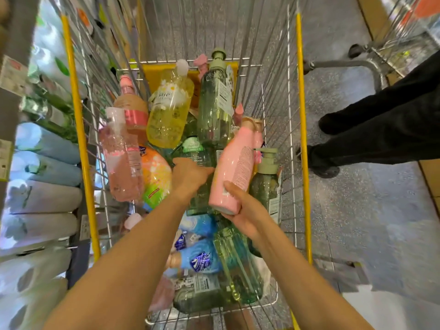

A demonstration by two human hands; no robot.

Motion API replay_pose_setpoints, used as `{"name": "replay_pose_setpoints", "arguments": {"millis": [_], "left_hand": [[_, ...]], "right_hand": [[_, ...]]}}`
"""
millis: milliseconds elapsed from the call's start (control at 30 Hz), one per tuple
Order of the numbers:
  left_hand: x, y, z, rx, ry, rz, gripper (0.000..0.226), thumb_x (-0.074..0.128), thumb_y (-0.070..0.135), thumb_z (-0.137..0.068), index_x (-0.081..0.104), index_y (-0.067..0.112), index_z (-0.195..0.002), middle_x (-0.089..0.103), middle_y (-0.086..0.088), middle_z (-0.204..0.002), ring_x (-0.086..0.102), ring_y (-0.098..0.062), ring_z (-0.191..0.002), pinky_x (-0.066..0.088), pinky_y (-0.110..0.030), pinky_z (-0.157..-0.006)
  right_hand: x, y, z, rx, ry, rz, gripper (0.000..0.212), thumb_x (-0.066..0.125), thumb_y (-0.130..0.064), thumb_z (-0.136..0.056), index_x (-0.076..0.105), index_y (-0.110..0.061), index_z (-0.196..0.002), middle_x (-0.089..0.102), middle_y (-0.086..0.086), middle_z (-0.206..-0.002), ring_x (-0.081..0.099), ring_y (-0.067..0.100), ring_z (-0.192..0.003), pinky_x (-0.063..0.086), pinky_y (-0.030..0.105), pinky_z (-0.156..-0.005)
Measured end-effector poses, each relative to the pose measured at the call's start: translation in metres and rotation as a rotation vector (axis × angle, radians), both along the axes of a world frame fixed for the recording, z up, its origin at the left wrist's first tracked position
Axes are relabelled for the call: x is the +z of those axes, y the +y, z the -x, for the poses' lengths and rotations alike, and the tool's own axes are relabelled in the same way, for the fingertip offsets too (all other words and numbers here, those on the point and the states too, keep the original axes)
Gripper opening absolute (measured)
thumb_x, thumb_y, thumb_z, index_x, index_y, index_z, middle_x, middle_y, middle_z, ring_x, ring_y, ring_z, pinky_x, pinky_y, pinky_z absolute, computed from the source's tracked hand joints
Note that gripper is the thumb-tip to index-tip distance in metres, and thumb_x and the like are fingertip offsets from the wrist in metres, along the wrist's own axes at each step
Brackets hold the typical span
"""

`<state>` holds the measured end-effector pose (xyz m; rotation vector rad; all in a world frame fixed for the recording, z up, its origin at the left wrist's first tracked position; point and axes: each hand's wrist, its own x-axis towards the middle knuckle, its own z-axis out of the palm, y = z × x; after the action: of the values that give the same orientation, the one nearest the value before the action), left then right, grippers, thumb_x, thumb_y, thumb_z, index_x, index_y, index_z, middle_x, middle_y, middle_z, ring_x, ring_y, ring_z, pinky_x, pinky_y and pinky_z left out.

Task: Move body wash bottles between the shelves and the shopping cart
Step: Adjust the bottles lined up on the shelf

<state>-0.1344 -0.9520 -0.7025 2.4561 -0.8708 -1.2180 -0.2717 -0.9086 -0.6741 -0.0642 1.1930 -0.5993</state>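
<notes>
Looking down into the shopping cart (pixel 300 96), you have both arms stretched over a heap of body wash bottles lying on one another inside the wire basket. Your right hand (pixel 240 210) grips the base of a pink bottle (pixel 234 169), thumb over its front and fingers curled under it, so the bottle points away from you and tilts up above the pile. Your left hand (pixel 188 173) reaches deeper into the middle of the cart and closes around a dark green bottle (pixel 198 186) that lies under the pink one; the fingers are hidden behind the hand, so you can only see that it wraps the bottle's upper part. Beyond your hands, a yellow bottle (pixel 170 108) and a tall clear green pump bottle (pixel 215 103) lean against the far end of the cart. Left of them lie a clear pink bottle (pixel 121 156) and an orange bottle (pixel 156 173), touching each other. Another green pump bottle (pixel 266 184) stands just right of the pink bottle you hold. Nearer to you, blue bottles (pixel 197 256) and a light green bottle (pixel 235 265) lie crosswise beneath your forearms. On your left, the shelves (pixel 42 163) hold rows of pale blue and white bottles, close beside the cart's yellow rail. On the right, a person's dark trouser legs (pixel 371 132) stand on the grey floor (pixel 357 210) near the cart
</notes>
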Motion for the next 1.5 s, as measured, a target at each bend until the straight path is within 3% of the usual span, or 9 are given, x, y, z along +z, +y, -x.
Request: {"name": "replay_pose_setpoints", "arguments": {"millis": [233, 367, 433, 567, 700, 900, 1267, 1333, 1500], "left_hand": [[0.032, 0.031, -0.015, 0.090, 0.110, 0.122, 0.055, 0.076, 0.050, -0.067, 0.060, 0.001, -0.087, 0.062, -0.010, -0.074, 0.056, -0.021, -0.063, 0.036, -0.027, -0.050], [0.088, 0.054, -0.030, 0.066, 0.237, 0.355, 0.064, 0.075, 0.052, -0.048, 0.064, 0.019, -0.101, 0.071, 0.002, -0.092, 0.067, -0.010, -0.084, 0.054, -0.028, -0.078], [0.129, 0.064, -0.038, 0.089, 0.265, 0.480, 0.040, 0.082, 0.032, -0.060, 0.062, 0.025, -0.094, 0.069, 0.009, -0.090, 0.065, 0.003, -0.078, 0.052, -0.018, -0.077], [0.210, 0.084, -0.058, 0.205, 0.267, 0.737, 0.040, 0.084, 0.018, -0.066, 0.058, 0.017, -0.097, 0.069, 0.005, -0.089, 0.066, 0.001, -0.075, 0.051, -0.018, -0.067], [0.293, 0.119, -0.082, 0.313, 0.204, 0.956, 0.092, 0.086, 0.051, -0.043, 0.055, 0.011, -0.119, 0.069, -0.005, -0.109, 0.067, -0.021, -0.098, 0.054, -0.046, -0.086], [0.403, 0.205, -0.093, 0.433, -0.093, 1.164, 0.082, 0.079, 0.041, -0.044, 0.060, 0.001, -0.113, 0.071, -0.005, -0.099, 0.068, -0.008, -0.084, 0.054, -0.020, -0.075], [0.490, 0.412, -0.058, 0.901, -0.405, 1.294, 0.111, 0.078, 0.058, -0.037, 0.039, 0.014, -0.131, 0.058, -0.006, -0.125, 0.058, -0.024, -0.112, 0.048, -0.050, -0.095], [0.498, 0.452, -0.052, 0.954, -0.468, 1.315, 0.116, 0.078, 0.058, -0.037, 0.036, 0.013, -0.135, 0.056, -0.005, -0.129, 0.057, -0.024, -0.115, 0.046, -0.049, -0.098], [0.507, 0.559, -0.033, 1.104, -0.654, 1.324, 0.091, 0.085, 0.047, -0.042, 0.050, 0.012, -0.118, 0.068, -0.005, -0.108, 0.067, -0.017, -0.095, 0.053, -0.043, -0.086]], "right_hand": [[0.039, 0.015, 0.025, 0.327, 0.036, 0.289, 0.061, 0.071, -0.013, -0.067, 0.051, -0.012, -0.124, 0.070, 0.003, -0.109, 0.067, 0.015, -0.098, 0.057, 0.030, -0.080], [0.077, 0.022, 0.026, 0.419, 0.039, 0.431, 0.068, 0.079, -0.013, -0.062, 0.052, -0.013, -0.124, 0.072, 0.001, -0.108, 0.068, 0.016, -0.100, 0.055, 0.028, -0.078], [0.104, 0.025, 0.021, 0.440, 0.018, 0.511, 0.075, 0.085, -0.020, -0.050, 0.055, -0.015, -0.118, 0.072, 0.001, -0.106, 0.068, 0.016, -0.097, 0.056, 0.028, -0.077], [0.176, 0.026, 0.000, 0.538, 0.016, 0.737, 0.083, 0.081, -0.027, -0.047, 0.053, -0.012, -0.124, 0.071, 0.002, -0.109, 0.067, 0.018, -0.101, 0.054, 0.028, -0.081], [0.256, 0.027, -0.029, 0.630, -0.019, 0.991, 0.081, 0.080, -0.025, -0.043, 0.054, -0.016, -0.118, 0.073, -0.003, -0.101, 0.069, 0.012, -0.091, 0.053, 0.021, -0.069], [0.349, 0.055, -0.076, 0.749, -0.189, 1.307, 0.089, 0.081, -0.027, -0.034, 0.048, -0.025, -0.116, 0.067, -0.004, -0.108, 0.065, 0.008, -0.095, 0.052, 0.023, -0.075], [0.447, 0.203, -0.129, 1.110, -0.504, 1.595, 0.106, 0.080, -0.044, -0.035, 0.037, -0.023, -0.130, 0.059, -0.004, -0.119, 0.062, 0.002, -0.102, 0.054, 0.025, -0.082], [0.461, 0.245, -0.139, 1.129, -0.546, 1.617, 0.104, 0.076, -0.043, -0.031, 0.036, -0.024, -0.125, 0.059, -0.008, -0.111, 0.061, -0.008, -0.087, 0.051, 0.013, -0.068], [0.472, 0.349, -0.148, 1.193, -0.627, 1.643, 0.109, 0.078, -0.043, -0.027, 0.019, -0.032, -0.118, 0.047, -0.014, -0.110, 0.053, -0.009, -0.089, 0.046, 0.008, -0.066]]}}
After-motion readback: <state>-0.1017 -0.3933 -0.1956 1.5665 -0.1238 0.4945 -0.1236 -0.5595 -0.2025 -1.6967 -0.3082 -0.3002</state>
